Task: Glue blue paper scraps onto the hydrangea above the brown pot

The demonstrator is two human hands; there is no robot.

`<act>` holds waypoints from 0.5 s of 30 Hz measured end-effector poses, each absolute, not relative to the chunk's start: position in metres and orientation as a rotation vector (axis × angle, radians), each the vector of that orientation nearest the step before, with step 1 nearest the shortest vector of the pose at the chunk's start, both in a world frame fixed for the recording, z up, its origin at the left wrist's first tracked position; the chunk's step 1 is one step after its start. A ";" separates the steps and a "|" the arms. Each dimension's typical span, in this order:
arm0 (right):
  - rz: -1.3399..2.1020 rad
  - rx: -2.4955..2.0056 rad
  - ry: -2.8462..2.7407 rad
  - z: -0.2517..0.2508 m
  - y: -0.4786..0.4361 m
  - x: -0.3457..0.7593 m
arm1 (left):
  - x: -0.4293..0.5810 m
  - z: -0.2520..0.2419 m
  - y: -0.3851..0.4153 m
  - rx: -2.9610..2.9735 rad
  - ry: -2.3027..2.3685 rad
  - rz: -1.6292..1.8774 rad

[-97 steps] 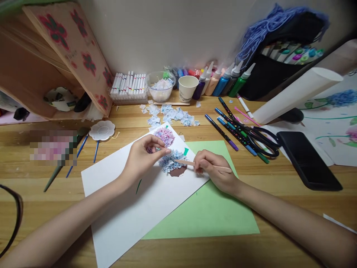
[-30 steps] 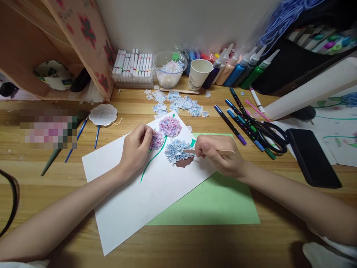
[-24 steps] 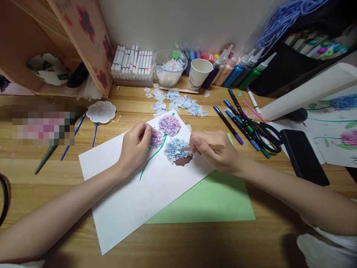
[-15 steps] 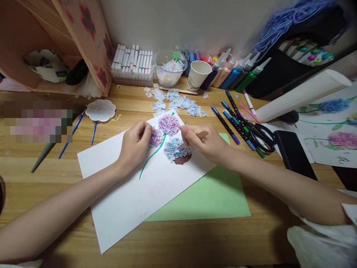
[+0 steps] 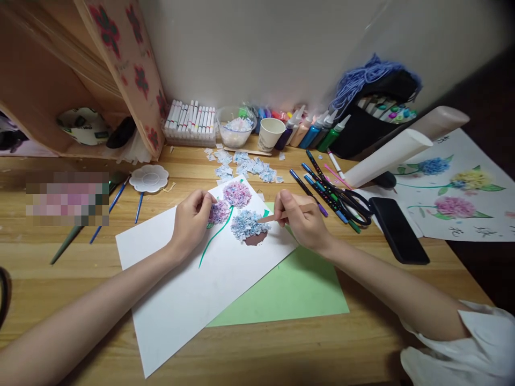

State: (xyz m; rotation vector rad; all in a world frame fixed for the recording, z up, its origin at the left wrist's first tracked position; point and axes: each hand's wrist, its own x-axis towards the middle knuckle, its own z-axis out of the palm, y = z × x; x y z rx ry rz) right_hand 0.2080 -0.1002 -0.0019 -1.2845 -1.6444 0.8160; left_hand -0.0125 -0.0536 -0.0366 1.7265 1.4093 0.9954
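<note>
My right hand is closed around a flat wooden craft stick. The stick's tip is at the upper right edge of a flower of crumpled blue paper bits. Below those bits a dark brown patch shows. My left hand rests on the white sheet with thumb and forefinger pinched beside a pink-purple flower; what they hold, if anything, is hidden. Another pink-purple flower sits higher up, near a green drawn stem.
Under the white sheet lies green paper. Loose blue paper scraps are spread behind it. Pens, black scissors and a phone lie to the right. A paper cup and plastic tub stand behind.
My right hand has drawn back to the right from the blue flower, so more of the stick shows. My left hand stays by the pink-purple flower. The camera view has shifted.
</note>
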 end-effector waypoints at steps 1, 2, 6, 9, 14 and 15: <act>0.817 -1.279 -1.661 -0.003 -0.100 0.207 | -0.013 -0.037 -0.053 1.728 1.415 0.993; 0.817 -1.273 -1.676 -0.005 -0.099 0.205 | -0.013 -0.037 -0.053 1.730 1.418 0.987; 0.797 -1.265 -1.737 -0.007 -0.096 0.199 | -0.014 -0.036 -0.053 1.736 1.426 0.967; 0.776 -1.252 -1.800 -0.008 -0.094 0.197 | -0.014 -0.036 -0.053 1.740 1.432 0.958; 0.759 -1.261 -1.932 -0.005 -0.088 0.193 | -0.014 -0.035 -0.054 1.723 1.430 0.947; 0.752 -1.277 -1.962 -0.003 -0.086 0.191 | -0.014 -0.035 -0.054 1.718 1.431 0.947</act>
